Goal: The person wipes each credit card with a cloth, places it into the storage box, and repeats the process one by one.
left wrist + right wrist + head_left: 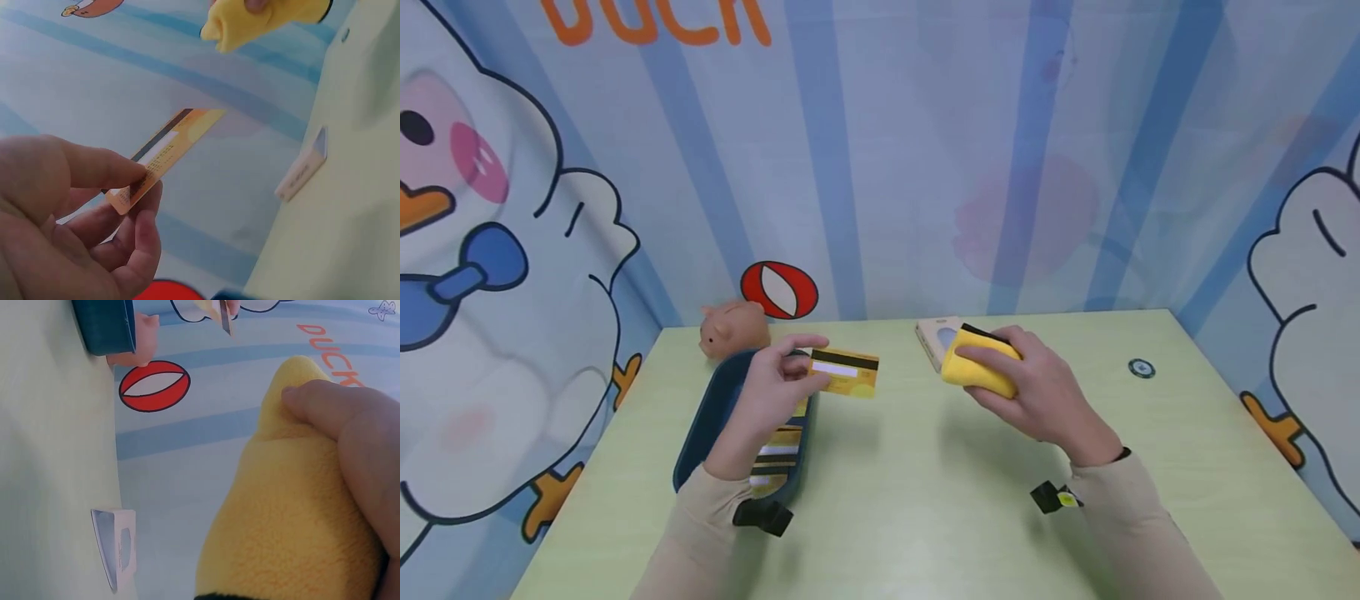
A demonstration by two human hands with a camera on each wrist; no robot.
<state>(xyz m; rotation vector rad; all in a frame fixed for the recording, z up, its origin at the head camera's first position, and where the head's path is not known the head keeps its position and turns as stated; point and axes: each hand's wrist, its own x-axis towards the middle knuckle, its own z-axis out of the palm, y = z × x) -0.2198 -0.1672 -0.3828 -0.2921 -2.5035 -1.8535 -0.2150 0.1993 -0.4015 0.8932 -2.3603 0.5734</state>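
Observation:
My left hand (767,396) pinches a gold bank card (853,375) between thumb and fingers at its left end. The card's black magnetic stripe and white signature strip face me, above the table. A folded yellow plush cloth (973,371) with a dark edge is gripped in my right hand (1048,392), to the right of the card and apart from it. In the right wrist view the cloth (294,512) bulges under the thumb. Below my left forearm stands a dark blue bin (700,429) with several gold cards (778,450) inside, partly hidden by that arm.
A pinkish-brown piggy bank (737,329) stands behind the bin. At the table's back edge lies a small pale box (931,340), partly behind the cloth. A round dark chip (1142,368) lies at the right. A printed blue-striped backdrop (895,167) rises behind the table.

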